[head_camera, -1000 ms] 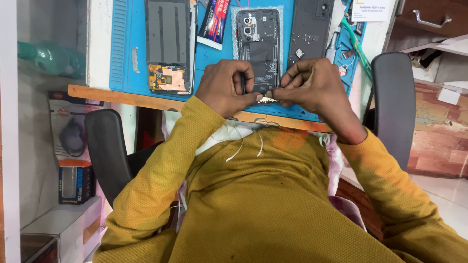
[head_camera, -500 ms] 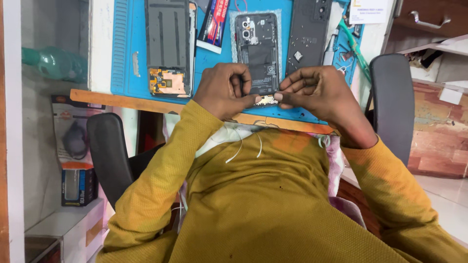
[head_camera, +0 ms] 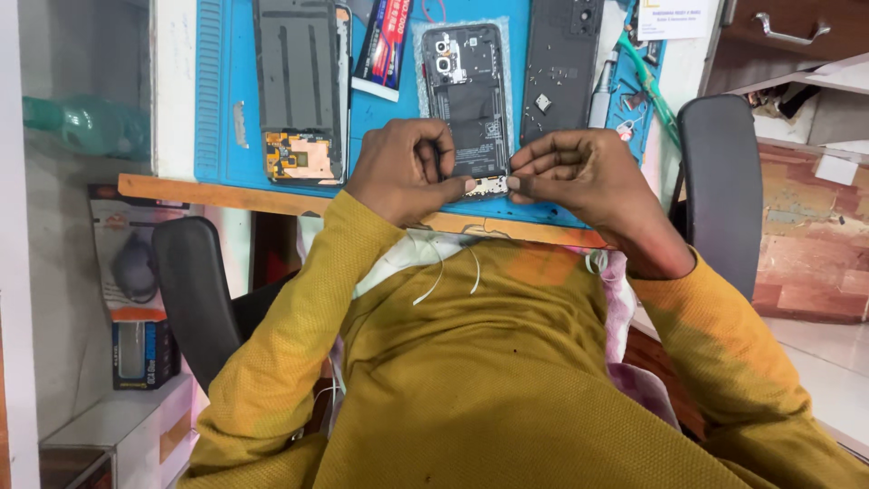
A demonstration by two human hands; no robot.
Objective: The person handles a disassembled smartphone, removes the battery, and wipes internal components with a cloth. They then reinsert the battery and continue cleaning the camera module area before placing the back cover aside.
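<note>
Small pale phone part [head_camera: 489,186] was pinched between both hands' fingertips, at the near edge of the blue mat [head_camera: 222,109]. Left hand [head_camera: 407,170] and right hand [head_camera: 575,172] were curled tight on it. Opened phone [head_camera: 466,95] lay just beyond them; back cover [head_camera: 561,63] beyond the right hand.

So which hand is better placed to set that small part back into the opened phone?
Probably the left hand: it lies against the opened phone, while the right hand sits off to the side. Both pinch the small part.

Wooden-edged bench [head_camera: 226,192] carries a blue mat [head_camera: 385,122].
</note>
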